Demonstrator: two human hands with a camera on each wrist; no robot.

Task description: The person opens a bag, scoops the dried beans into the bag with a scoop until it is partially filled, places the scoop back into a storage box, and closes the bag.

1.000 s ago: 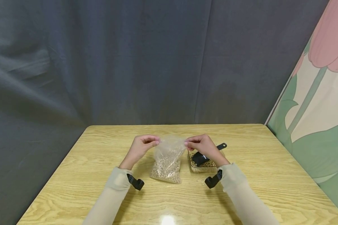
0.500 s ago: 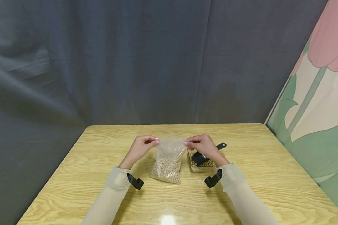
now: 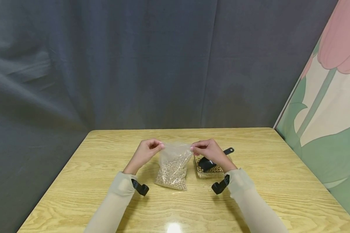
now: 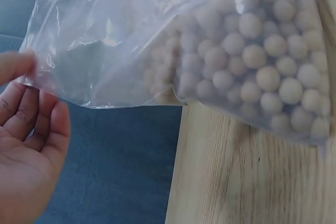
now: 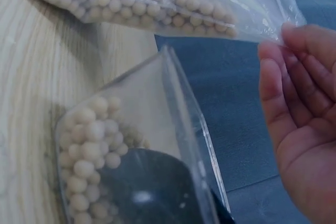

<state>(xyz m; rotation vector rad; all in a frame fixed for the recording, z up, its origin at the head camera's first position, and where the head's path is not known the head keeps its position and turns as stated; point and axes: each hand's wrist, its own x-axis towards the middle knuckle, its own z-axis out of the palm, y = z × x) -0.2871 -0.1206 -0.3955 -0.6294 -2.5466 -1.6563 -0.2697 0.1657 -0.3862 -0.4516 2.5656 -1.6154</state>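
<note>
A clear plastic bag (image 3: 172,170) partly filled with small round beige balls stands on the table, its upper part drawn up flat. My left hand (image 3: 145,154) pinches the bag's top left corner between thumb and fingers; the left wrist view shows that left hand (image 4: 31,129) at the film's edge. At the top right corner, my right hand (image 3: 211,152) pinches the film, also plain in the right wrist view, where the bag (image 5: 136,3) stretches away from the fingers. Below my right forearm sits a clear box (image 3: 210,175) of the same balls, with a black scoop (image 3: 205,164) lying in it.
The wood-grain table (image 3: 105,168) carries these things near its middle. A dark curtain (image 3: 151,64) hangs behind its far edge. To the right stands a wall panel with a painted tulip (image 3: 338,97). Each wrist wears a black camera mount (image 3: 140,187).
The bag's upper part has gone from crumpled to smoother and flatter between my hands. Both hands keep their pinch and have barely moved.
</note>
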